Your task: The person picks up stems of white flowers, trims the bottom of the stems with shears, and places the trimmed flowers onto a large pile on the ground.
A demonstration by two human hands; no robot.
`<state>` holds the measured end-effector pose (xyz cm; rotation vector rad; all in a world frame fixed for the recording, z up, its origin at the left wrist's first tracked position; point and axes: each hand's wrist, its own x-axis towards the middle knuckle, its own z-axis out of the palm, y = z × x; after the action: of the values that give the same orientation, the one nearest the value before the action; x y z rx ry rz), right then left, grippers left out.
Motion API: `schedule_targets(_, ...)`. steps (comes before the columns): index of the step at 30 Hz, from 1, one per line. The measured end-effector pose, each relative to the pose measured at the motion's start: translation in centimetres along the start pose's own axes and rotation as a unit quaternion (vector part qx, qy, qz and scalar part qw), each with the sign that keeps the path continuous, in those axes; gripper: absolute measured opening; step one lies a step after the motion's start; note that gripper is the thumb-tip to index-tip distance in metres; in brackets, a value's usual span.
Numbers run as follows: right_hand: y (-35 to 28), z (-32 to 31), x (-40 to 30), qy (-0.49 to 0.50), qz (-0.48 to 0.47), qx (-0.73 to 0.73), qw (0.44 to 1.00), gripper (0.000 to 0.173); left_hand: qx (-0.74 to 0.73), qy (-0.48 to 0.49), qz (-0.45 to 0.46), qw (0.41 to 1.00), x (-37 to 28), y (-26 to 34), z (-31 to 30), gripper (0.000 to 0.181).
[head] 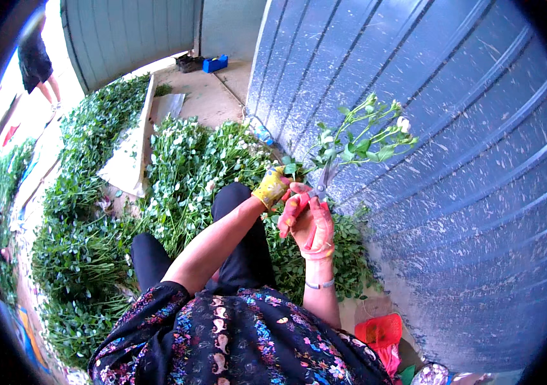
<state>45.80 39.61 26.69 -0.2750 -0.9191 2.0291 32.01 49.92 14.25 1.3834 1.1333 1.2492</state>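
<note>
My left hand (273, 186), in a yellow patterned glove, is closed around the stem of a cut rose spray (360, 144) with green leaves and a pale bloom. The spray points up and right, in front of the metal wall. My right hand (309, 221), in a red and pink glove, grips pruning shears (322, 185), whose blades point up among the lower leaves. Both hands are close together above my knee. Whether the blades touch a stem cannot be told.
Cut roses (187, 163) lie in heaps before me and to the left. A corrugated metal wall (446, 159) rises at the right. A red plastic basket (379, 329) stands at lower right, a blue box (215, 64) at the back. Another person (35, 60) stands at upper left.
</note>
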Motion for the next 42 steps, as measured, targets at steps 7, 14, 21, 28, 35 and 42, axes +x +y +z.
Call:
schedule_targets(7,-2.5,1.9,1.9,-0.072,-0.037,0.138,0.987,0.051,-0.075,-0.048,-0.034,0.995,0.8,-3.0,0.0,0.028)
schedule_targets(14,-3.2,1.3,2.9,-0.110,-0.033,0.244,0.963,0.050,-0.015,0.077,0.004,0.997,0.7,-2.0,2.1,0.011)
schedule_targets(21,-4.1,0.5,3.5,-0.121,-0.022,0.328,0.937,0.050,0.028,0.041,0.053,0.997,1.0,-2.4,2.3,0.012)
schedule_targets(28,-3.4,1.0,4.0,-0.111,-0.038,0.286,0.951,0.041,-0.101,0.106,-0.032,0.989,1.7,-3.0,3.1,0.018)
schedule_targets(35,-3.3,3.7,4.5,-0.169,-0.018,0.296,0.940,0.048,0.152,0.206,-0.055,0.965,3.1,-6.1,3.3,0.011)
schedule_targets(42,-5.1,1.7,5.7,-0.161,-0.018,0.334,0.929,0.040,0.017,0.068,-0.038,0.997,-1.0,2.4,1.6,0.016)
